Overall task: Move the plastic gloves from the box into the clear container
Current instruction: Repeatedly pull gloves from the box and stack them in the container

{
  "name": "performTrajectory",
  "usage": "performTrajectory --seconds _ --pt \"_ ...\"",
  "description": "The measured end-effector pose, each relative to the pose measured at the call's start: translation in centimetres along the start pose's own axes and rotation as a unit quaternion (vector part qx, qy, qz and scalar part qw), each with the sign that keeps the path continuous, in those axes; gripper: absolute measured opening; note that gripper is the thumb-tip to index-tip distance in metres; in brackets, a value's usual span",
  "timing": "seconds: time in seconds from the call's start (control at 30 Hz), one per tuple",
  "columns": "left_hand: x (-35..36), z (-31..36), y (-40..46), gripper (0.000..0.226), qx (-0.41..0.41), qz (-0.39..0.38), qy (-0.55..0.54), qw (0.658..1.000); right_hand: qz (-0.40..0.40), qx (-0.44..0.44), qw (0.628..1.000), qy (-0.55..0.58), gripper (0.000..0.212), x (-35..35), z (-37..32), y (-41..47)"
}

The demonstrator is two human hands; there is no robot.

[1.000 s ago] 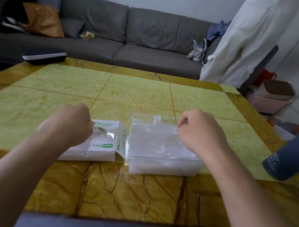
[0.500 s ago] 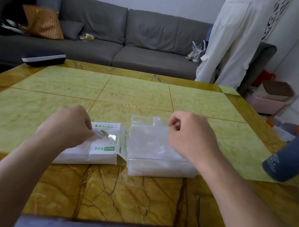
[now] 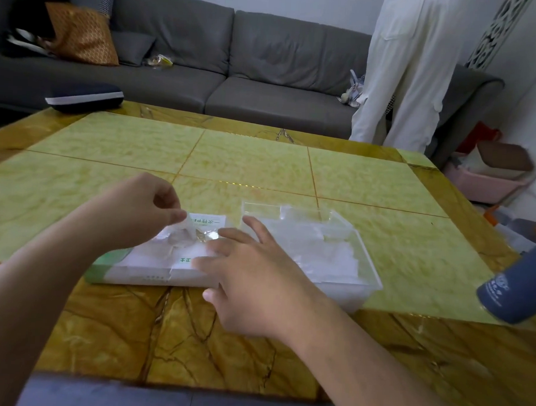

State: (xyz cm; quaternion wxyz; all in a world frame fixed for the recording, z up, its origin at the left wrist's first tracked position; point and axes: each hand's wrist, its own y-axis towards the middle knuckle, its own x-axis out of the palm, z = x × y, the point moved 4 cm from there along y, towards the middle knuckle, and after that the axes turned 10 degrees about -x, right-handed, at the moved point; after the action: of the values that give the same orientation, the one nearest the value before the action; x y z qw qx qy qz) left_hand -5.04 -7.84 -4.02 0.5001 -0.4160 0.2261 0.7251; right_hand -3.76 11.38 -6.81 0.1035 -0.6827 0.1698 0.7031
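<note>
My left hand point(image 3: 137, 211) pinches a thin plastic glove point(image 3: 184, 234) between thumb and fingertips, just above the opening in the top of the box point(image 3: 147, 266). The glove is partly drawn out; its lower part sits in the opening. My right hand point(image 3: 257, 282) lies flat with fingers spread and straight, pressing on the right end of the box, and grasps nothing.

The box lies flat on the table point(image 3: 262, 165), touching the left side of the clear container point(image 3: 366, 268). The container is open at the top and already holds a layer of translucent gloves point(image 3: 313, 254).

Step in hand, by my judgement: extraction of one more glove, with the box held down against the pull. The task appears well under way; how many gloves are left in the box cannot be seen.

Next move calls for:
1. A steady upward pull, so the film clears the opening without tearing or dragging a bunch.
2. Continued downward pressure from the right hand, since the light box would otherwise lift.
3. A short carry rightward over the container wall, then release onto the pile.
</note>
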Motion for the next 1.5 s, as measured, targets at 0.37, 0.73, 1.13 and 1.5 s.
performTrajectory --seconds 0.37,0.73,1.13,1.5 --pt "-1.3 2.8 -1.4 0.022 0.041 0.007 -0.39 0.92 -0.014 0.015 0.999 0.031 0.044 0.0 0.1 0.3" --pt "-1.3 3.4 -1.8 0.021 -0.002 -0.092 -0.641 0.762 0.364 0.171 0.859 0.317 0.01 -3.4 3.6 -1.9" --pt "1.7 5.5 -3.7 0.058 -0.036 -0.271 -0.629 0.728 0.41 0.246 0.709 0.519 0.015 -4.0 5.7 -3.0" --pt "2.0 5.3 -3.7 0.017 -0.051 -0.14 -0.448 0.882 0.417 0.277 0.736 0.456 0.025 -4.2 6.9 -3.6"
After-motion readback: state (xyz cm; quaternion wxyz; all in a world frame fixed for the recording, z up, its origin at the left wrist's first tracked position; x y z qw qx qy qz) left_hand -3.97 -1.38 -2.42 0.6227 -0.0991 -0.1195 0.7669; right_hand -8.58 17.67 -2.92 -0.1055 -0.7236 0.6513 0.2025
